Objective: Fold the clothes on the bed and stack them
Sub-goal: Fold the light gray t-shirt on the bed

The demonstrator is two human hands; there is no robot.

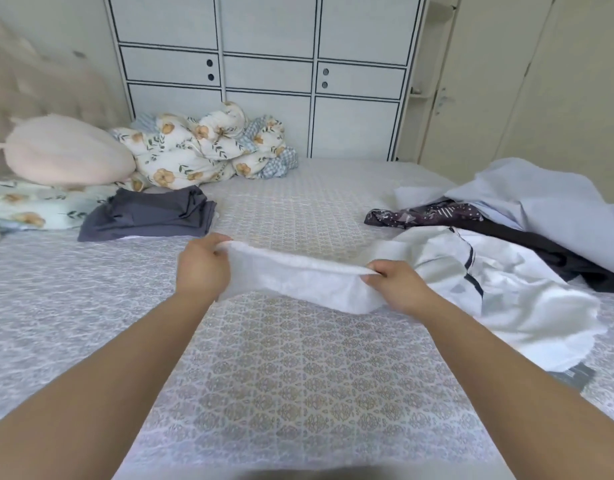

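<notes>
A white garment [298,278] is stretched between my two hands above the middle of the bed [291,368]. My left hand [201,268] grips its left end and my right hand [395,282] pinches its right end. The cloth sags a little between them. A folded dark grey garment [149,216] lies flat at the left. On the right lies a loose heap: a white piece with dark trim [506,289], a dark dotted piece [426,213], a black piece [555,258] and a pale blue piece [548,199].
A pink cushion [66,150] and a bunched floral duvet [201,147] lie at the head end on the left, over a floral pillow [28,206]. A white wardrobe [264,74] stands behind the bed. A door [489,81] is at the right.
</notes>
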